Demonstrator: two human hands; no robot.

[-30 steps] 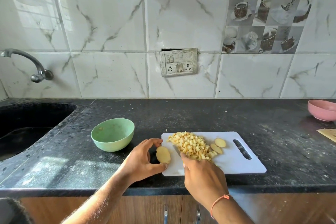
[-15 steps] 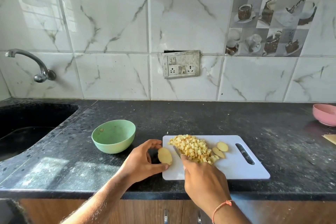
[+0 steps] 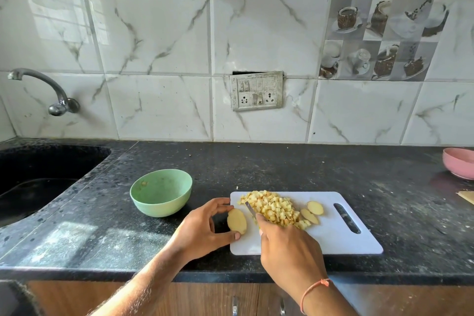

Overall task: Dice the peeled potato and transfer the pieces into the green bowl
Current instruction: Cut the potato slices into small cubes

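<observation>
Left hand (image 3: pixel 202 228) grip pinches pale oval potato slice (image 3: pixel 236 221) upright at edge of white plastic cutting board (image 3: pixel 341 238). Right hand (image 3: pixel 287 246) grip closed round knife (image 3: pixel 250 209), blade just right of slice, against heap of yellow potato dice (image 3: pixel 272 209). Empty-looking green bowl (image 3: pixel 161 191) beyond left grip on worktop. We should lay slice flat, curl fingertips back before cutting.

Daylight scene, bright and even. We note window reflections on the glossy tiles (image 3: pixel 61 18) at upper left and a pale sunlit patch on the counter (image 3: pixel 69 238) at lower left. The sink (image 3: pixel 38 182) reads nearly black, detail lost. Soft shadows lie under the bowl (image 3: pixel 161 195) and the hands. Wide-angle bowing curves the counter edge and tile lines toward the borders. Focus is fair at centre, softer at corners.
</observation>
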